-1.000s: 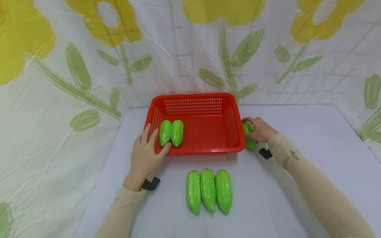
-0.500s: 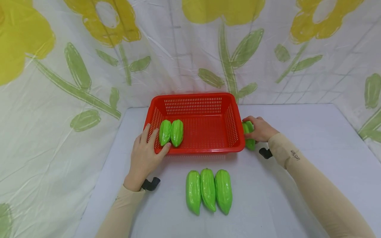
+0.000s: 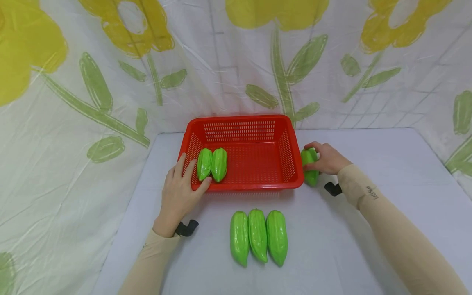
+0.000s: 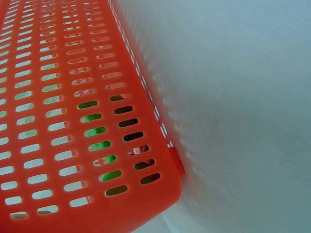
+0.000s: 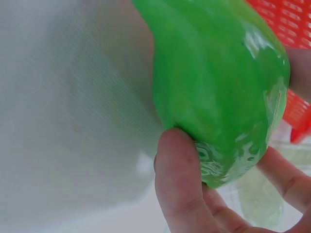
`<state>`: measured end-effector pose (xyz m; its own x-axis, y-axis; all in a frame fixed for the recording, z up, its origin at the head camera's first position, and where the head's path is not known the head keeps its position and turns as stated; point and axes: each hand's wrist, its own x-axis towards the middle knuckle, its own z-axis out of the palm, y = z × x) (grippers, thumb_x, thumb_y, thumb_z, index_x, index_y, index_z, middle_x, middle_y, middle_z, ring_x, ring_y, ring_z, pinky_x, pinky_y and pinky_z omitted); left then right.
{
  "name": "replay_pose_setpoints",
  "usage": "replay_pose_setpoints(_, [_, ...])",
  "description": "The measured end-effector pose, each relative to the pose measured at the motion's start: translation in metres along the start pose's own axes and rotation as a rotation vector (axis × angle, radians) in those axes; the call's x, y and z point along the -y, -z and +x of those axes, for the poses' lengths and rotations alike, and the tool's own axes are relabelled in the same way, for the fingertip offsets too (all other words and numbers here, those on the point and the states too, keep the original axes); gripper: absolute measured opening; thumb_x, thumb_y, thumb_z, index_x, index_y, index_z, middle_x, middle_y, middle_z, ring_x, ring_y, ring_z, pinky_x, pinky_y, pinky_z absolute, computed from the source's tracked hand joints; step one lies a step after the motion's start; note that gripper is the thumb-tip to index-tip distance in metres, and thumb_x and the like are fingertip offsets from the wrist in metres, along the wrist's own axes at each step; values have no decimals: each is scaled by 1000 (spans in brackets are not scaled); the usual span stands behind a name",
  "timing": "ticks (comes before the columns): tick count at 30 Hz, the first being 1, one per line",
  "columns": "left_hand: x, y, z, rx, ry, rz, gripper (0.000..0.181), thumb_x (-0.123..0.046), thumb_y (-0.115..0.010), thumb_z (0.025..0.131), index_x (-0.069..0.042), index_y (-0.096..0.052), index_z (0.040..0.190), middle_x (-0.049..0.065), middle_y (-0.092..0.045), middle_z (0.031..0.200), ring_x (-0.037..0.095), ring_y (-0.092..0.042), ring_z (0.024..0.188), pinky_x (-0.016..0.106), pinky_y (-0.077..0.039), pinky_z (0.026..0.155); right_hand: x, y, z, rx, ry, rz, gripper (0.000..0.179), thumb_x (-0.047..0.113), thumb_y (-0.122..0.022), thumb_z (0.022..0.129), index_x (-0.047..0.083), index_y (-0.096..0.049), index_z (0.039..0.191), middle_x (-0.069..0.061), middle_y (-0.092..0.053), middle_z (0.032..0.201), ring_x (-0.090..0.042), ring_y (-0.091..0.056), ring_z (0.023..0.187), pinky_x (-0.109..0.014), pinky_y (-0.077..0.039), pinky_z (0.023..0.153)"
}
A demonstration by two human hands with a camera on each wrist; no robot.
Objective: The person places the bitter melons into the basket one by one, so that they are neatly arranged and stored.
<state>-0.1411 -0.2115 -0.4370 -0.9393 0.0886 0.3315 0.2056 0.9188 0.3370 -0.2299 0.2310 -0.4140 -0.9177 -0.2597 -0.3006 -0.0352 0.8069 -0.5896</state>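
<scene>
My right hand (image 3: 326, 159) pinches a glossy green ridged gourd (image 3: 311, 178) just outside the basket's right wall. In the right wrist view this gourd (image 5: 218, 92) fills much of the picture, with the thumb and fingers around its lower end and side. My left hand (image 3: 178, 196) rests over the front left corner of a red perforated plastic basket (image 3: 243, 187), fingers spread on the rim. Inside, at the left end, lie two more green gourds (image 3: 219, 165) side by side. The left wrist view shows the basket's slotted wall (image 4: 73, 121), and green through several slots; the hand is hidden there.
Three green gourds (image 3: 258, 235) lie in a row on the white tabletop (image 3: 332, 254), in front of the basket. Behind the table hangs a white curtain (image 3: 228, 82) printed with yellow flowers. A black wrist mount (image 3: 187, 228) sticks out below the left hand.
My right hand has moved slightly right, away from the basket wall, with the gourd in its grip. The left hand, the basket and the other gourds have stayed in place.
</scene>
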Motion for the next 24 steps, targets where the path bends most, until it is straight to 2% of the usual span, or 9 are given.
replay_pose_setpoints(6, [0, 0, 0, 3, 0, -4, 78, -58, -61, 95, -4, -51, 151, 23, -33, 166, 52, -47, 134, 64, -41, 111, -1, 13, -5, -26, 8, -41, 75, 34, -78, 91, 6, -43, 151, -33, -45, 136, -41, -57, 109, -40, -58, 81])
replay_pose_setpoints(13, [0, 0, 0, 9, 4, 1, 78, -57, -61, 95, -4, -51, 151, 24, -33, 165, 52, -46, 135, 64, -43, 110, 2, 27, -12, -26, -3, -60, 77, 37, -76, 92, 7, -40, 153, -34, -43, 137, -33, -65, 95, -42, -56, 81])
replay_pose_setpoints(24, [-1, 1, 0, 10, 3, 1, 78, -57, -61, 95, -4, -51, 151, 24, -33, 165, 52, -47, 134, 64, -44, 109, 11, 46, -24, -38, 26, -47, 78, 35, -77, 93, 5, -39, 154, -33, -44, 138, -23, -71, 81, -34, -54, 75])
